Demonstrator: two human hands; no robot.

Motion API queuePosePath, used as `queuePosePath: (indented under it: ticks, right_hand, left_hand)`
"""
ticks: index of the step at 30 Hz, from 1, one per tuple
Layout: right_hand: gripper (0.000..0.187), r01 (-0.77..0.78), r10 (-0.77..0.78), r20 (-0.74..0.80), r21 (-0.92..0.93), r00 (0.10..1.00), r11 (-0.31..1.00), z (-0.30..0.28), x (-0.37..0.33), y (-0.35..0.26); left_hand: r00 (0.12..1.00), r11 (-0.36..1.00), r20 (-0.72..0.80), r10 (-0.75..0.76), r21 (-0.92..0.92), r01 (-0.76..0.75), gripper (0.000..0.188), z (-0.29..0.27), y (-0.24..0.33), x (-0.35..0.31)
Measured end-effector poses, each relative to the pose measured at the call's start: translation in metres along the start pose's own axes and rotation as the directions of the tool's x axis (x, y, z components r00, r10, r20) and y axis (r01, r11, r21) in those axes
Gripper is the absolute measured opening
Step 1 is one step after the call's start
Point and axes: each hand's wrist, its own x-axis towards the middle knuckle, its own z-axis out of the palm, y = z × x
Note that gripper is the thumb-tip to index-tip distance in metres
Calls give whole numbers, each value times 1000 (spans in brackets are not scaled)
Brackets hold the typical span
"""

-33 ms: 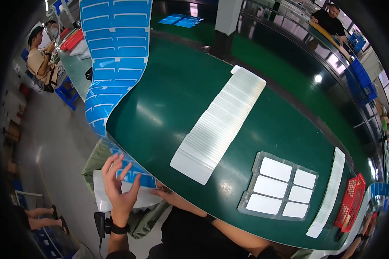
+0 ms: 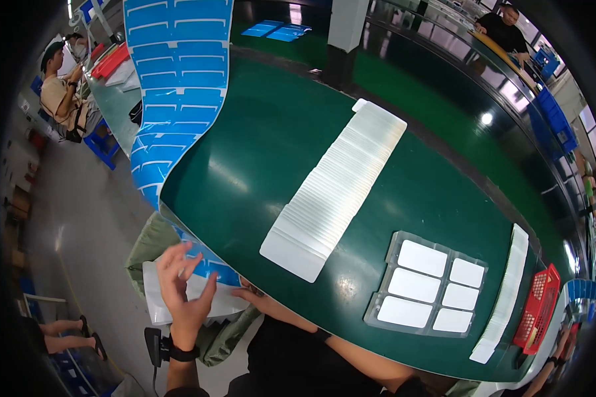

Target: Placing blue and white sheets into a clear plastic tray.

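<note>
A long strip of blue adhesive film (image 2: 179, 79) with white outlines hangs over the left end of the green table (image 2: 245, 132), its lower end running down along the edge. Beside that lower end my left hand (image 2: 191, 291) is raised, its fingers spread and slightly curled, with nothing seen in them. My right hand (image 2: 266, 306) lies under the table's near edge, thumb and fingers closed at the strip's end; the table edge partly hides these fingertips. A white sheet (image 2: 162, 298) shows below the hands, over green cloth (image 2: 146, 245).
A long fanned row of white cards (image 2: 334, 192) lies mid-table. To its right are a clear tray with white cards (image 2: 414, 284), a narrower card row (image 2: 503, 298) and a red basket (image 2: 538, 311). A conveyor (image 2: 430, 119) runs behind; people sit far left and far right.
The fingers of my left hand have shifted slightly down and to the left and curled a little. My right hand stays at the strip's end.
</note>
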Motion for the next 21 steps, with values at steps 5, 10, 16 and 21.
queuePosePath:
  ticks: [5,10,16,21]
  right_hand:
    - [23,81,-83,-66,-36,994,996,-5,-7,-1]
    - [17,156,-166,-78,-120,983,980,-6,-9,2]
    - [26,102,-110,-58,-126,992,987,-9,-12,10]
    - [37,21,-24,-18,-144,1000,989,-10,-16,13]
  left_hand:
    - [889,865,459,-16,452,-218,46,-15,7,-16]
    - [921,951,377,-93,307,-29,28,-22,-7,-28]
    - [824,853,-246,-510,-18,522,4,-97,-70,-38]
    - [499,798,-622,-603,-455,396,19,-226,-99,-10]
